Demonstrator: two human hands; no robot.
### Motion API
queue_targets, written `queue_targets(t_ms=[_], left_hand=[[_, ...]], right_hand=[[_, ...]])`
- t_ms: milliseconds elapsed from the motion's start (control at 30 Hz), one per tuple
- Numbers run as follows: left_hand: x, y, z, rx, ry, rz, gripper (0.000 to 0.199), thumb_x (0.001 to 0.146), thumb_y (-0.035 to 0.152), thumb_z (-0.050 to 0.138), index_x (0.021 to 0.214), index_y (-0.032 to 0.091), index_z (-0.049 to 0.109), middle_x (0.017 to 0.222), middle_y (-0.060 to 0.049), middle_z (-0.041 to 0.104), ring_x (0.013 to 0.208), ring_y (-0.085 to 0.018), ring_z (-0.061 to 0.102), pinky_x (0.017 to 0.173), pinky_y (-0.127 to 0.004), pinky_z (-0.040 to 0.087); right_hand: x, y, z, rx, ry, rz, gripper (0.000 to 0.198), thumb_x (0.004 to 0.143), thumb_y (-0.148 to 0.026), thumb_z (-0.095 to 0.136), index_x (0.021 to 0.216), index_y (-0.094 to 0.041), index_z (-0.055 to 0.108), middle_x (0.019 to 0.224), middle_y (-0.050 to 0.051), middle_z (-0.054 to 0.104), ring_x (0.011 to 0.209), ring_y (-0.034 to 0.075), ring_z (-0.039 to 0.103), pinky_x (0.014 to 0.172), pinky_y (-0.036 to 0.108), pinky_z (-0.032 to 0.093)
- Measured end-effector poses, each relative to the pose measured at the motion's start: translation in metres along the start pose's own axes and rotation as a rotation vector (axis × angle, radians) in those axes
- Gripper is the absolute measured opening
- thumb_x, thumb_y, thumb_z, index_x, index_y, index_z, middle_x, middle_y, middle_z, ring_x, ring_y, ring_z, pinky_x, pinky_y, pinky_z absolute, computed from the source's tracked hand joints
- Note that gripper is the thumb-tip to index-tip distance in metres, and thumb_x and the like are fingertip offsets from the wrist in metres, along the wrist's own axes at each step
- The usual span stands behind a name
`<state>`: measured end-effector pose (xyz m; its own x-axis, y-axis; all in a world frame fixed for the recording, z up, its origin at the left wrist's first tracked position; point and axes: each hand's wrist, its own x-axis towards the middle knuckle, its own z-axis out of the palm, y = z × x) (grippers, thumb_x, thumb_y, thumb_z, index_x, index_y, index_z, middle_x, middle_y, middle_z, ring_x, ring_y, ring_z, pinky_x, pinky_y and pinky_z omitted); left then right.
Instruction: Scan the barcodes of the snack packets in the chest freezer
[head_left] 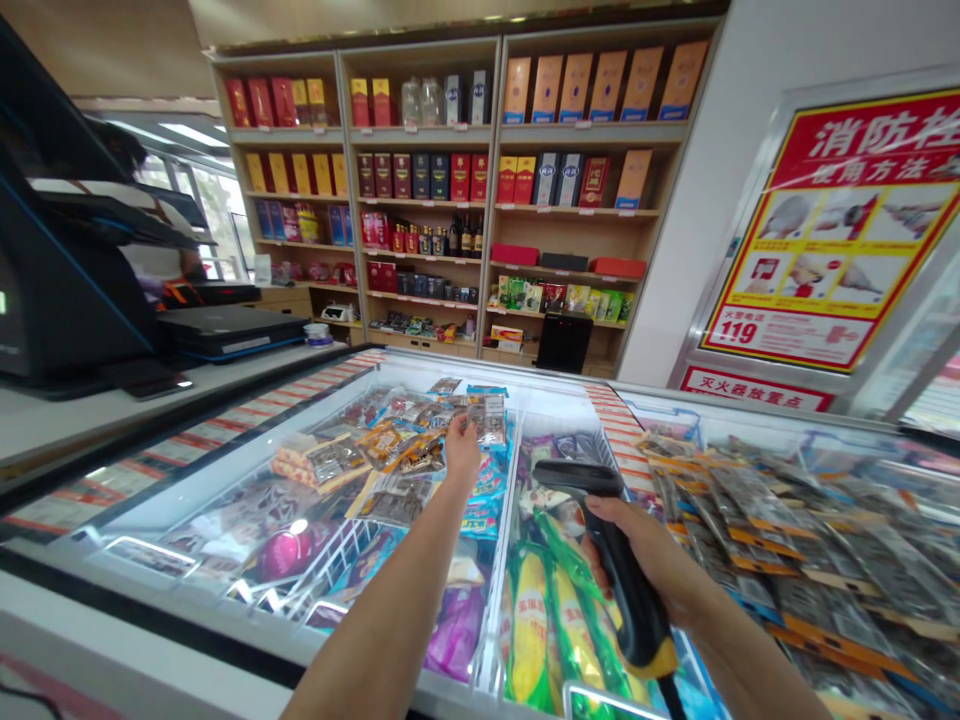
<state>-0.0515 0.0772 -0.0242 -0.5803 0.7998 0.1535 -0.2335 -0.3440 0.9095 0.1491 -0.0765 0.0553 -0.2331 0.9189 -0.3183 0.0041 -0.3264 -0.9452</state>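
Observation:
My right hand (660, 560) is wrapped round the grip of a black barcode scanner (611, 545) with a yellow base and a cable. Its head points left over a chest freezer compartment of green-and-yellow corn packs (531, 620). Stretched forward, my left hand (463, 445) has its fingers closed at the edge of a clear-and-blue packet (487, 415) at the far side of the middle compartment. Orange-and-clear food packets (390, 440) lie just left of that hand. Blue ice-cream wrappers (484, 510) are below it.
The freezer's glass edge and white divider (499, 560) run between compartments. Many flat dark packets (795, 540) lie on the right. A checkout terminal (67, 230) and a black scale-like device (232, 328) stand on the left counter. Shelves (420, 135) of boxes line the back wall.

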Motion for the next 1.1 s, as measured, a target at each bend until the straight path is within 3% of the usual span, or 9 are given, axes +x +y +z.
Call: queue_targets(t_ms=[167, 500, 833, 1100], left_hand=[[-0.001, 0.001, 0.000, 0.028, 0.010, 0.043, 0.015, 0.067, 0.016, 0.048, 0.080, 0.019, 0.054, 0.070, 0.001, 0.056, 0.067, -0.012, 0.052, 0.069, -0.024, 0.039], [-0.003, 0.007, 0.001, 0.042, 0.019, 0.023, 0.014, 0.068, 0.013, 0.045, 0.078, 0.018, 0.053, 0.070, 0.001, 0.054, 0.067, -0.012, 0.050, 0.070, -0.024, 0.038], [0.000, 0.003, 0.001, -0.029, 0.010, 0.035, 0.014, 0.066, 0.017, 0.046, 0.079, 0.017, 0.053, 0.070, 0.001, 0.054, 0.066, -0.011, 0.049, 0.069, -0.025, 0.037], [-0.004, 0.006, 0.000, -0.016, -0.100, 0.022, 0.019, 0.056, 0.023, 0.058, 0.074, 0.016, 0.056, 0.070, 0.000, 0.058, 0.067, -0.013, 0.051, 0.068, -0.026, 0.038]], right_hand=[[0.000, 0.000, -0.001, -0.004, 0.001, -0.039, 0.024, 0.074, -0.041, 0.045, 0.070, -0.017, 0.045, 0.043, -0.003, 0.053, 0.032, 0.009, 0.045, 0.033, 0.019, 0.035], [-0.002, 0.000, 0.003, -0.055, 0.020, 0.011, 0.022, 0.074, -0.038, 0.044, 0.070, -0.016, 0.045, 0.038, -0.003, 0.050, 0.029, 0.009, 0.044, 0.031, 0.019, 0.033], [-0.018, -0.011, 0.001, -0.215, -0.002, -0.096, 0.031, 0.071, -0.042, 0.047, 0.057, -0.014, 0.047, 0.041, -0.001, 0.052, 0.032, 0.008, 0.045, 0.035, 0.019, 0.034], [-0.020, -0.015, -0.006, -0.400, 0.031, -0.171, 0.030, 0.074, -0.041, 0.046, 0.058, -0.016, 0.046, 0.042, -0.002, 0.052, 0.036, 0.009, 0.048, 0.038, 0.020, 0.034]])
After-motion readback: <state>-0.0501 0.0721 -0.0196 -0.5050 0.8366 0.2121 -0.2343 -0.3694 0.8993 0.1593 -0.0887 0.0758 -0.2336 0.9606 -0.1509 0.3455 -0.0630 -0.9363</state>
